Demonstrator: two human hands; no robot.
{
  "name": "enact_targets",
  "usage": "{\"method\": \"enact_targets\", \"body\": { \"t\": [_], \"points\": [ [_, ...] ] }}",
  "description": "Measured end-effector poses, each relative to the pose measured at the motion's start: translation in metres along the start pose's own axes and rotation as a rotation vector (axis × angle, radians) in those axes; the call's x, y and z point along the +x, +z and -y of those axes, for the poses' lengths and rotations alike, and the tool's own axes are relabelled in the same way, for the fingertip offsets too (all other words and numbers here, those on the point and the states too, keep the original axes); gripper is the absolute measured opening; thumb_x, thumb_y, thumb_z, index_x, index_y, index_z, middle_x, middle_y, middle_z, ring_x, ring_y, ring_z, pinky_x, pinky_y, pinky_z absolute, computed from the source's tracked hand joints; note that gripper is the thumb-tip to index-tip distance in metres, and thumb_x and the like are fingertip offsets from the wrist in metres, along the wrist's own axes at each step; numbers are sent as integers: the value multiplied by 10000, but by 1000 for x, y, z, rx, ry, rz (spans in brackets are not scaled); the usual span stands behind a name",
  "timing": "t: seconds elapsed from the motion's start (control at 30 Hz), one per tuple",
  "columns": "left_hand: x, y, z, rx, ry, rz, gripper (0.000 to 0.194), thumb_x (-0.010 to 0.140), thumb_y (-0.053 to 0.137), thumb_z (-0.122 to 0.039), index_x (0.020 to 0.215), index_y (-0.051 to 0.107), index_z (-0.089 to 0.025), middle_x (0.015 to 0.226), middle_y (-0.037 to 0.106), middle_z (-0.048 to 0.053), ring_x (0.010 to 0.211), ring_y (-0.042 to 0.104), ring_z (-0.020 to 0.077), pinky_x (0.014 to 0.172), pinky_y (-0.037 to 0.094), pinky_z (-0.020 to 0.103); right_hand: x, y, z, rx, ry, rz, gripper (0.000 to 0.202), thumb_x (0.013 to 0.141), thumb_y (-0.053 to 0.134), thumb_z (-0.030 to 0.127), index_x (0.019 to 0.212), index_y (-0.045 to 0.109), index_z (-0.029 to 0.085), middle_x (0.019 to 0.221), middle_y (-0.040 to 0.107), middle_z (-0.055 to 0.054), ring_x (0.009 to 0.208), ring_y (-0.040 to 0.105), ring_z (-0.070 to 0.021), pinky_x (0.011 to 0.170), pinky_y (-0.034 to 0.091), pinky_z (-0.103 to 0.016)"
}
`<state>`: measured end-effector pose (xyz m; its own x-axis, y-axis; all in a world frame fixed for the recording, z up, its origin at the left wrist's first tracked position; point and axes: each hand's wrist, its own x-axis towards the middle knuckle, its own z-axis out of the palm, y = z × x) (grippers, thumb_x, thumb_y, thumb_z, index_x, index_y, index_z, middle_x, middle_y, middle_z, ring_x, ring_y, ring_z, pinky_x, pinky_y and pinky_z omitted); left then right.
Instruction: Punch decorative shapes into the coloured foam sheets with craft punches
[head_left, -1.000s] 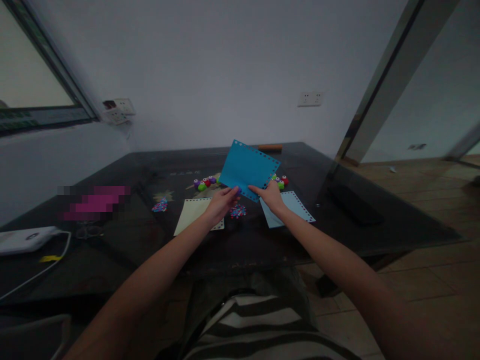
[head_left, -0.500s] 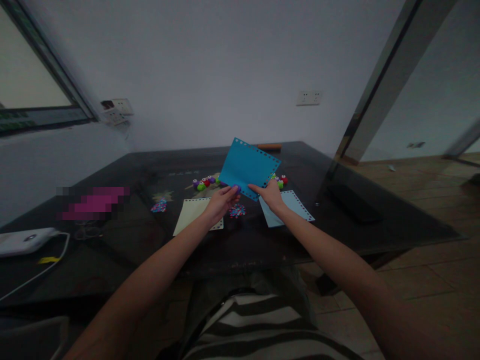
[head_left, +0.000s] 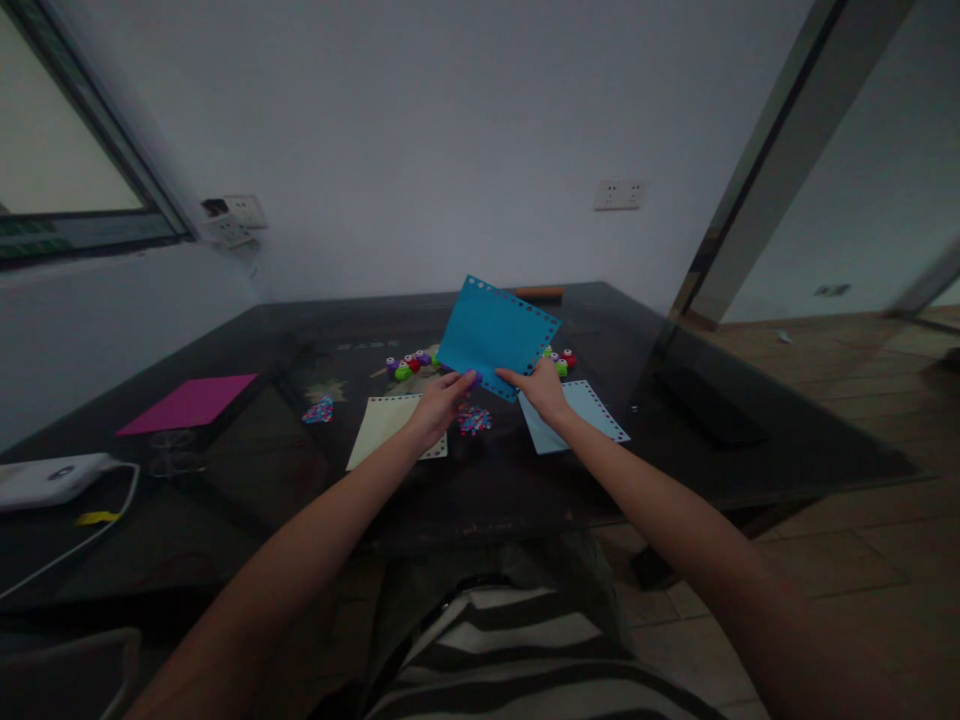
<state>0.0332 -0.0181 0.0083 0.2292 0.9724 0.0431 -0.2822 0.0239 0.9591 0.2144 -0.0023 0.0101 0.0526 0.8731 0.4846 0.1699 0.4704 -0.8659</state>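
A blue sheet of paper (head_left: 495, 335) is held up, tilted, over the middle of the table, with punched holes along several of its edges. My right hand (head_left: 544, 388) pinches its lower right part, thumb on the near face. My left hand (head_left: 441, 405) is closed around a small purple craft punch (head_left: 475, 378) at the sheet's lower edge; the fingers hide most of the punch. Beneath the hands lies a pile of coloured paper bits (head_left: 474, 421). A cream sheet (head_left: 382, 428) with punched edges lies by my left hand, and a pale blue punched sheet (head_left: 581, 412) by my right.
Purple, red and green punches (head_left: 409, 366) stand behind the blue sheet, with more (head_left: 561, 362) at its right. Farther left are another pile of paper bits (head_left: 319, 410), a pink sheet (head_left: 191, 403) and a white device (head_left: 56, 480) with a cable. A dark flat object (head_left: 709, 408) lies right.
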Motion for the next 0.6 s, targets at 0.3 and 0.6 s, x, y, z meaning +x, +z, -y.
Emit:
{"method": "enact_targets", "body": {
  "t": [0.3, 0.6],
  "points": [
    [-1, 1, -3, 46, 0, -40, 279, 632, 759, -408, 753, 662, -176, 806, 655, 30, 735, 550, 140, 624, 338, 253, -1, -1, 3, -24, -13, -2, 358, 634, 742, 343, 929, 676, 151, 1005, 708, -118, 891, 665, -271, 844, 515, -407],
    [2, -3, 1, 54, 21, -40, 265, 637, 760, -403, 749, 666, -182, 831, 662, 29, 772, 551, 149, 658, 332, 261, -1, -1, 6, -60, -12, 0, 373, 630, 741, 341, 942, 676, 148, 1002, 709, -116, 878, 664, -257, 840, 514, -404]
  ]
}}
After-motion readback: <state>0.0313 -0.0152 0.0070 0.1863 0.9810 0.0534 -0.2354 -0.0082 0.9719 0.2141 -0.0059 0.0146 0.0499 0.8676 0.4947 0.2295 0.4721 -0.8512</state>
